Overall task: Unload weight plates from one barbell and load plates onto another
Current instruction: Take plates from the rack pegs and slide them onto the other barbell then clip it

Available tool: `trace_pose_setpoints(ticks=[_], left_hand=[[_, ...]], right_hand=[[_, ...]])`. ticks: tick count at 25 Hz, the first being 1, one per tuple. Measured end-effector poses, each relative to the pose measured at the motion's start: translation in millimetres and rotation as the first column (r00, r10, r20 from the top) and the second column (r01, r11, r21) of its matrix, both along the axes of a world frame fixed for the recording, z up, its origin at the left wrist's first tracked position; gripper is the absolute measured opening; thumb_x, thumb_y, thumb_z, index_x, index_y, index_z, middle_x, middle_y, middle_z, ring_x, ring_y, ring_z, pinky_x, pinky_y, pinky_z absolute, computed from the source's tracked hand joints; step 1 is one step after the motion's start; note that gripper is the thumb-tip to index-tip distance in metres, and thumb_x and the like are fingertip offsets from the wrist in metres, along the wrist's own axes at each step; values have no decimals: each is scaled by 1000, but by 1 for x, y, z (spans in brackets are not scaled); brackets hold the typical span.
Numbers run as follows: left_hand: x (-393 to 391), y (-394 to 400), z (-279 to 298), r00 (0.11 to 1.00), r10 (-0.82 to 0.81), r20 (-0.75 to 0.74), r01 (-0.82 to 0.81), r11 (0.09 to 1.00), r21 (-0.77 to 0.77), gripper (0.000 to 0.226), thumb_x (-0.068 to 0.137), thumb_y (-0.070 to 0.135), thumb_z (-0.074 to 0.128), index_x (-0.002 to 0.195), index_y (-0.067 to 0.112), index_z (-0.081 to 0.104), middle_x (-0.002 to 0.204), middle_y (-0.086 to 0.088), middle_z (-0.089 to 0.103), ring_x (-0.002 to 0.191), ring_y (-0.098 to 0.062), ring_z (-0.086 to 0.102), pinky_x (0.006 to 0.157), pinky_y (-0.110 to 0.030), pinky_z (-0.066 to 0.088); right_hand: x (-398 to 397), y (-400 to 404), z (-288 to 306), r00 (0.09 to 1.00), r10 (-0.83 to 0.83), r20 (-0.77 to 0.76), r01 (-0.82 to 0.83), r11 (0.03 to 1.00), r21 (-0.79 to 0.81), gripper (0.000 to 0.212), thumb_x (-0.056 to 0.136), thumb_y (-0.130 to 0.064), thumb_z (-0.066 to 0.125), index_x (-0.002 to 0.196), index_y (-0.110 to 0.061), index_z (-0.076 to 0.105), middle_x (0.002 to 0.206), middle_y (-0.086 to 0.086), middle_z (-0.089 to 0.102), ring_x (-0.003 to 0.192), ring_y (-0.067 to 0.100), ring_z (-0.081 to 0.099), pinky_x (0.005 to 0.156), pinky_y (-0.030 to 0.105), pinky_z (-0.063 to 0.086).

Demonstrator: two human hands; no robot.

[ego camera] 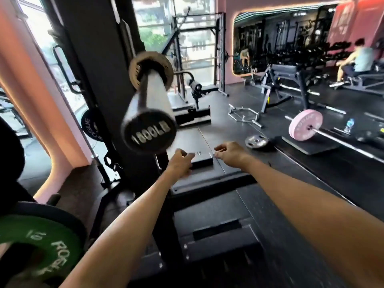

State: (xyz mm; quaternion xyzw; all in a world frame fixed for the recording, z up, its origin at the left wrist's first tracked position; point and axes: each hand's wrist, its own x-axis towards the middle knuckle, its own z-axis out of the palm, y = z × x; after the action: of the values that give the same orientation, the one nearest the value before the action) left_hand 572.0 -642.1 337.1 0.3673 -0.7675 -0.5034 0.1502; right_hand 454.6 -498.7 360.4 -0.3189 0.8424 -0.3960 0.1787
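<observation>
Barbell sleeve (152, 100) bare above hands (203, 157)

Barbell sleeve (152, 94) was silver-grey w/ a black end cap (149, 132), white "1000LB" lettering on it. Collar (151, 69) behind it was tan/brown. Green plate (39, 246) at lower left had white lettering; black plate (91, 124) on the rack had white text too. Far barbell carried a pale pink plate (305, 127). Small plate (256, 141) on the floor was grey metal. Floor (311, 175) was black, walls (31, 96) salmon-pink.
</observation>
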Motion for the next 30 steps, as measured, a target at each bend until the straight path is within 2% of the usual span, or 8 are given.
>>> trace_pose_setpoints(ticks=[4,7,12,17,20,24,27,30], left_hand=[[19,100,-88,937,-188,294,203,979,-20,24,90,36,61,100,16,51,85,-6,62,65,-19,58,53,-23,45],[38,171,-155,829,-322,458,343,938,38,36,85,44,62,109,18,52,104,-3,64,89,-25,62,73,-32,48],[74,300,-247,526,-535,661,603,783,155,44,87,46,63,118,17,54,112,-2,62,99,-18,56,81,-28,43],[109,382,-307,278,-629,726,706,646,290,44,85,48,63,116,18,54,116,-2,59,104,-19,56,81,-29,43],[117,407,-330,112,-667,736,752,541,376,46,84,52,62,116,20,55,122,-5,58,104,-20,56,88,-32,47],[72,400,-338,109,-677,728,756,532,381,42,90,46,58,121,18,56,123,-6,60,112,-24,57,89,-30,43],[18,386,-353,149,-664,733,704,592,393,40,93,44,54,121,16,57,127,-6,60,117,-24,54,91,-29,39],[-59,369,-360,106,-669,735,704,573,420,42,93,45,53,122,16,57,129,-7,59,118,-25,53,92,-30,39]], right_hand=[[23,113,-88,998,-25,49,13,972,233,39,89,-29,63,125,-12,61,125,5,64,115,22,59,100,31,45],[48,201,-149,991,-78,112,34,934,355,43,89,-31,63,128,-14,59,129,5,62,119,22,57,100,29,43],[103,355,-254,933,-243,264,83,862,500,44,88,-31,63,129,-14,58,132,8,60,121,24,56,100,31,44],[164,460,-337,832,-368,415,45,790,611,46,90,-31,62,132,-12,54,134,9,57,122,25,54,99,33,44],[190,500,-371,746,-461,480,34,747,664,51,90,-34,61,135,-13,50,137,9,54,123,27,52,99,34,42],[173,525,-393,694,-502,516,-8,712,702,41,89,-37,63,124,-16,59,131,6,59,118,26,56,98,34,45],[120,528,-397,669,-501,550,-52,706,706,33,91,-34,61,119,-16,63,125,4,62,112,24,59,92,31,45],[45,526,-393,649,-542,534,-1,701,713,24,91,-33,60,110,-19,66,112,2,67,101,21,61,89,32,49]])
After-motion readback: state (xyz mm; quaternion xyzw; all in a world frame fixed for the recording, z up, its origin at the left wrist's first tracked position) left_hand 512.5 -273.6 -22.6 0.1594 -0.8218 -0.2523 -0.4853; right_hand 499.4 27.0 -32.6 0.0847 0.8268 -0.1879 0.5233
